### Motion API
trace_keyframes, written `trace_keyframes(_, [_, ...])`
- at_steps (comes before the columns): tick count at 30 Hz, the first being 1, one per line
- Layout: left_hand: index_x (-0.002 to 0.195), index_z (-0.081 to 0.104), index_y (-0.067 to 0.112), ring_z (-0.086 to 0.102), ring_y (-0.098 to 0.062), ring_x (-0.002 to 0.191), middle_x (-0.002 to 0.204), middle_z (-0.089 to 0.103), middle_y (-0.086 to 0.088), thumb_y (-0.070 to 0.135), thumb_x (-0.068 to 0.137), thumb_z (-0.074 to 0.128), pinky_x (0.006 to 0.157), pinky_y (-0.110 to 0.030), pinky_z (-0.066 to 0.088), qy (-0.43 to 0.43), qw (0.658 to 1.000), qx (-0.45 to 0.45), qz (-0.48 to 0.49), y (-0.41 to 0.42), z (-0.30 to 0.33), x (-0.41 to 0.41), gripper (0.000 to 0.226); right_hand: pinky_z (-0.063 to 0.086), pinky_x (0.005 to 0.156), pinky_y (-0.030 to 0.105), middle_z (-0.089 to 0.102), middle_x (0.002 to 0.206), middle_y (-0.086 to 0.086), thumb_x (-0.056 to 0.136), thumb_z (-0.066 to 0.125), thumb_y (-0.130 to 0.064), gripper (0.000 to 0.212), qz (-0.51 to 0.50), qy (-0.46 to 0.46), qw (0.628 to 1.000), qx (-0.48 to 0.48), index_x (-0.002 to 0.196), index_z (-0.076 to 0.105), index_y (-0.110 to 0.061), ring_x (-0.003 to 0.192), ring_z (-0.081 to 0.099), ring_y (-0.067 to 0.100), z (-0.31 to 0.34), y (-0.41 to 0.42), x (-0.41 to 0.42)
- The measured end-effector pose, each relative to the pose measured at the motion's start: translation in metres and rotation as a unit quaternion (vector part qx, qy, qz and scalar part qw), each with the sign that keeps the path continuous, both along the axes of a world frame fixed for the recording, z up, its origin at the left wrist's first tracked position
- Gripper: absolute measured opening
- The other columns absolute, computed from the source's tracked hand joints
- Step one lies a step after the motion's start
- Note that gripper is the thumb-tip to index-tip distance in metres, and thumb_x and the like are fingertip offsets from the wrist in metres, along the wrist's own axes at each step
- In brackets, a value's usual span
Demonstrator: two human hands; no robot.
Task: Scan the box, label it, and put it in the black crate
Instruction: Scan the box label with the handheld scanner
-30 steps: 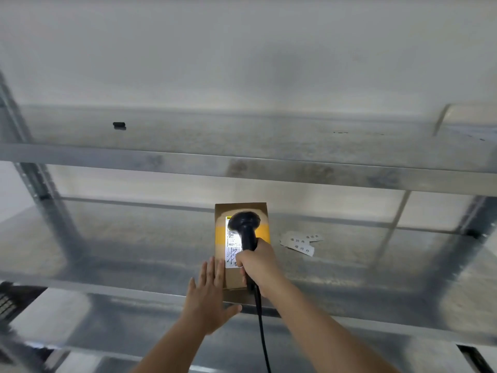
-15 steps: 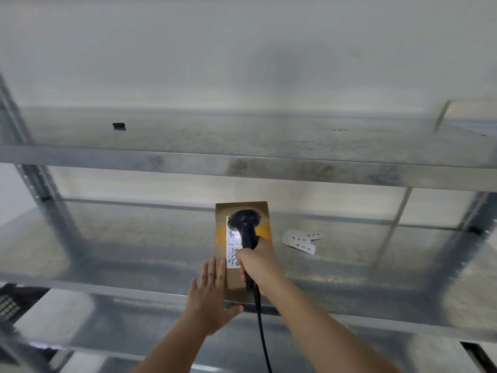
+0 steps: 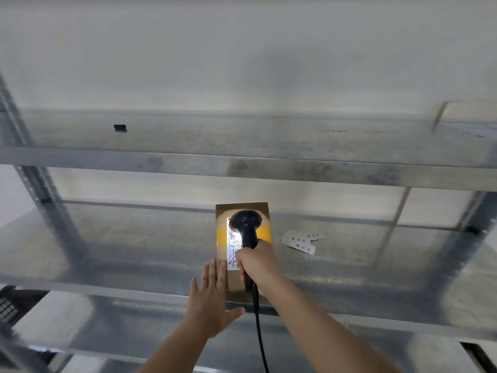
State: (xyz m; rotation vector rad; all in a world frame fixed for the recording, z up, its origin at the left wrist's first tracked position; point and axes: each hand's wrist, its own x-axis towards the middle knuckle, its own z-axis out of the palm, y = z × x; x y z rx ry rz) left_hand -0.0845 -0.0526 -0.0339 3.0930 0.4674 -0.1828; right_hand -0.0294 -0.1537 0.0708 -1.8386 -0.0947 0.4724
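A brown cardboard box point(image 3: 222, 230) with a yellow band and a white shipping label lies flat on the middle metal shelf point(image 3: 134, 249). My right hand point(image 3: 257, 267) grips a black corded barcode scanner point(image 3: 246, 224), its head held over the label, which is lit by the scanner. My left hand point(image 3: 211, 302) lies flat with fingers spread against the box's near left corner. Part of a black crate point(image 3: 8, 305) shows at the lower left edge.
Several white paper labels point(image 3: 302, 242) with printed characters lie on the shelf to the right of the box. A metal shelf above point(image 3: 242, 168) overhangs. A small black object point(image 3: 120, 127) sits on the upper shelf. Steel uprights stand at both sides.
Both hands, the scanner and the box hold nearly the same pose; only the view shifts slightly.
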Motion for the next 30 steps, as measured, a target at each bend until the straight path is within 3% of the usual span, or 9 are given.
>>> trace_keyframes(6, [0.128,-0.038,0.011,-0.028,-0.031,0.134,0.152,-0.028,-0.012,0.078,0.077,0.026,0.115,-0.053,0.001,0.005,1.0,0.006,0.0,0.0004,-0.0025,-0.0015,0.106,0.043,0.045,0.019,0.055,0.076,0.007,0.082,0.058,-0.008,0.028,-0.001,-0.004,1.0,0.01,0.11,0.055,-0.006,0.05,0.05,0.012,-0.0013,-0.0013,-0.0001])
trace_keyframes(11, [0.129,-0.037,0.011,-0.031,-0.03,0.131,0.151,-0.029,-0.01,0.082,0.06,0.004,0.114,-0.055,0.001,0.013,1.0,0.026,-0.003,0.0024,-0.0064,0.0008,0.108,0.044,0.044,0.021,0.056,0.075,0.007,0.08,0.058,-0.008,0.027,0.002,0.013,1.0,0.01,0.107,0.056,-0.006,0.048,0.05,0.014,-0.0027,-0.0005,0.0003])
trace_keyframes(14, [0.13,-0.036,0.011,-0.031,-0.03,0.13,0.15,-0.029,-0.01,0.082,0.069,0.014,0.114,-0.056,0.0,0.014,1.0,0.026,-0.003,0.0021,-0.0083,0.0004,0.106,0.044,0.045,0.021,0.058,0.084,0.01,0.079,0.059,-0.008,0.03,0.003,0.003,1.0,0.005,0.109,0.055,-0.008,0.052,0.051,0.014,-0.0035,0.0021,0.0001])
trace_keyframes(16, [0.13,-0.036,0.011,-0.032,-0.03,0.13,0.15,-0.03,-0.011,0.083,0.066,0.01,0.113,-0.056,0.0,0.014,0.999,0.029,-0.003,0.002,-0.0081,-0.0002,0.107,0.044,0.046,0.02,0.058,0.086,0.009,0.079,0.059,-0.008,0.032,0.004,-0.001,1.0,0.004,0.111,0.055,-0.008,0.054,0.051,0.014,-0.0033,0.0028,-0.0007])
trace_keyframes(23, [0.128,-0.037,0.009,-0.033,-0.029,0.127,0.139,-0.037,-0.01,0.077,0.079,0.026,0.115,-0.054,0.0,0.013,1.0,0.014,-0.003,-0.0022,-0.0021,-0.0047,0.105,0.039,0.042,0.017,0.051,0.072,0.003,0.076,0.056,-0.003,0.039,0.007,-0.01,1.0,0.005,0.116,0.053,-0.004,0.052,0.049,0.012,-0.0006,-0.0005,-0.0036])
trace_keyframes(30, [0.128,-0.037,0.01,-0.029,-0.031,0.133,0.139,-0.037,-0.009,0.079,0.078,0.026,0.114,-0.055,0.0,0.015,1.0,0.019,-0.001,-0.0032,-0.0008,-0.0037,0.106,0.044,0.047,0.022,0.054,0.074,0.007,0.078,0.057,-0.005,0.033,0.002,0.008,1.0,0.016,0.111,0.054,-0.005,0.051,0.049,0.015,-0.0006,-0.0017,-0.0041])
